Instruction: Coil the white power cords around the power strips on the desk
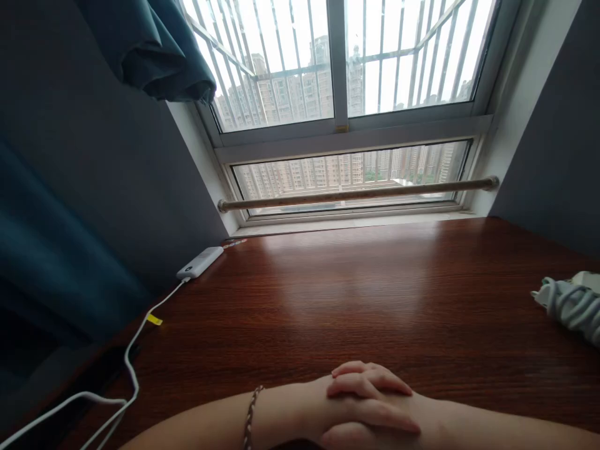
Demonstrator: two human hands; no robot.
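The wooden desk [365, 294] is what both hands rest on, at its near edge. The left hand [370, 390] is laid flat over the right hand [360, 434], fingers relaxed and extended, pointing right; nothing is grasped by either. A braided bracelet [250, 415] is worn on the left wrist.

The nearest loose thing is the coiled pale cable [569, 303], bundled with a white plug at the far right edge of the desk, well apart from the hands and closer to the right arm's side. A white power bank [200, 262] is seen at the far left, near the wall, its long axis running diagonally from near-left to far-right; a white charging cable [134, 350] with a yellow tag trails from it off the near-left edge. Between the hands and these things only bare wood is seen. Beyond the desk, a barred window [337, 94] and a rail [356, 194] are seen; a dark curtain [150, 44] hangs upper left.
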